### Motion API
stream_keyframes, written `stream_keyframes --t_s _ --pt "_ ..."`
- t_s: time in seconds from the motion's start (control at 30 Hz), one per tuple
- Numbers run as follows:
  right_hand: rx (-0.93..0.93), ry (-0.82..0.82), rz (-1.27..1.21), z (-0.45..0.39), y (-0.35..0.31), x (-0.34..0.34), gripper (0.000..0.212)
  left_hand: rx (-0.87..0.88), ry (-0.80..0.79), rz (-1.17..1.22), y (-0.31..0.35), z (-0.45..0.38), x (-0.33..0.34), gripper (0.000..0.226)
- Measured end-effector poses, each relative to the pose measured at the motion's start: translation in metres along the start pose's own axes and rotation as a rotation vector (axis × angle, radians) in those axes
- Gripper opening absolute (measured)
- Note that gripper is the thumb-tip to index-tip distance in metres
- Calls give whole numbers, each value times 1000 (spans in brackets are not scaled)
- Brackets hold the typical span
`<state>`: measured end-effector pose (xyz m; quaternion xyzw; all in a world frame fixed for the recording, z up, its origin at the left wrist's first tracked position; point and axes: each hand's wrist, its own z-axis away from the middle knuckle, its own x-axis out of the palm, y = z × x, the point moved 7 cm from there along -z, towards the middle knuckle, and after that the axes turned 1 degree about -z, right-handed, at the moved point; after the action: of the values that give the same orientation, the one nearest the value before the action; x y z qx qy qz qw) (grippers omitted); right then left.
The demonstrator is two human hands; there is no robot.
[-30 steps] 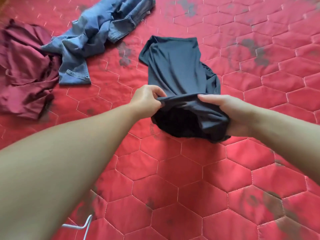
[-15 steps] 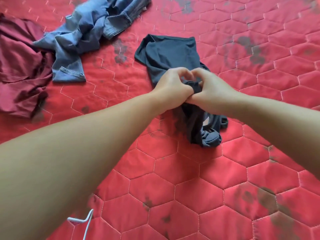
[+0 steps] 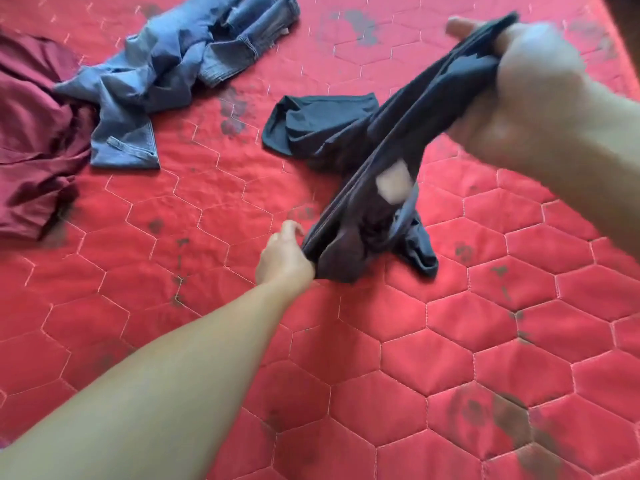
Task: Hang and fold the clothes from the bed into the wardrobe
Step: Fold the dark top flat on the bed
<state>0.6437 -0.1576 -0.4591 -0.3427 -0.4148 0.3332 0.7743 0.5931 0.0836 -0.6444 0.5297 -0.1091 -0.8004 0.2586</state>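
Observation:
A dark navy garment (image 3: 398,147) is stretched in a diagonal band above the red quilted bed (image 3: 346,375). My right hand (image 3: 519,95), raised and blurred at the upper right, grips its upper end. My left hand (image 3: 282,259) pinches its lower end just above the quilt. The rest of the garment trails on the bed behind the band, and a white label shows on its inside. Blue jeans (image 3: 173,74) lie crumpled at the upper left. A maroon garment (image 3: 31,143) lies bunched at the left edge.
The bed's far right corner shows at the top right, with dark floor beyond it. Open quilt with dark stains fills the near half of the view. No wardrobe or hanger is in sight.
My hands, held together on the bunched garment, have pulled apart. The right hand rose up and right, the left dropped toward me, and the garment now stretches between them.

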Motion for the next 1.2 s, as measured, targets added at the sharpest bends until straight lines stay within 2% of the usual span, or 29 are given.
stream_keyframes --t_s 0.07,0.13,0.17,0.2,0.27,0.33,0.4,0.47,0.53,0.6,0.67,0.73,0.77,0.87,0.93,1.0,1.1,1.13,1.2 --pt "-19 86 66 -11 -9 -30 23 -140 -192 -2 -19 3 4 27" --pt "-32 197 351 -9 -3 -68 19 -255 -556 108 -19 18 13 23" --pt "-6 235 538 -7 5 -86 22 -292 -671 238 -12 25 12 26" --pt "29 249 727 -2 13 -103 24 -308 -692 407 -3 25 8 27" --pt "119 209 1068 9 26 -128 27 -332 -556 774 18 15 -11 25" --pt "224 99 1427 19 35 -139 25 -335 -432 1014 42 6 -34 24" --pt "251 -46 1854 27 32 -133 15 -289 -375 1075 72 3 -58 23" --pt "201 -85 2136 35 15 -115 7 -253 -374 1076 103 6 -84 20" --pt "146 -55 2153 38 -21 -85 8 -194 -401 1042 140 13 -123 24" --pt "84 32 1896 39 -78 -54 18 -77 -429 951 179 25 -177 11" --pt "-20 127 1640 46 -157 -21 26 72 -354 780 217 38 -245 22" --pt "-117 204 1497 63 -240 7 26 212 -240 579 252 53 -317 31" --pt "-168 234 1502 75 -278 21 25 274 -170 466 269 62 -352 34" --pt "-297 327 1742 120 -370 54 18 462 27 110 319 102 -452 39" --pt "-326 276 1745 149 -414 80 28 575 169 -80 350 138 -510 43" --pt "-380 252 1758 177 -453 106 34 674 312 -172 378 175 -559 46" --pt "-472 286 1856 207 -505 135 27 760 496 -139 408 211 -618 46" --pt "-476 293 1882 213 -515 139 24 753 526 -140 413 214 -630 44" --pt "-401 260 1928 219 -516 138 16 686 476 -281 414 210 -631 42"
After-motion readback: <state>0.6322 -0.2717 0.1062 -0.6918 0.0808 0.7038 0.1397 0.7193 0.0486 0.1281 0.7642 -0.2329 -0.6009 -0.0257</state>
